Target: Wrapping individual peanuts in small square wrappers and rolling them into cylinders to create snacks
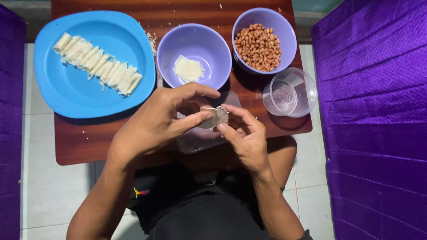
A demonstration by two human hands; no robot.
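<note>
Both hands meet over the near edge of a small wooden table (84, 142). My left hand (155, 122) and my right hand (247, 135) pinch a small pale dough wrapper (215, 116) between their fingertips, folding it. Under the hands lies a clear plastic lid or tray (200, 140). Just beyond stands a purple bowl (178, 44) with a few flat wrapper sheets (188, 69) in it. To its right, a second purple bowl (284, 31) is full of peanuts (259, 46).
A blue plate (62, 89) at the left holds a row of several rolled wrappers (98, 64). A clear plastic cup (290, 92) with water stands at the table's right edge. Purple cloth (373, 115) hangs on the right and at the far left. White floor tiles surround the table.
</note>
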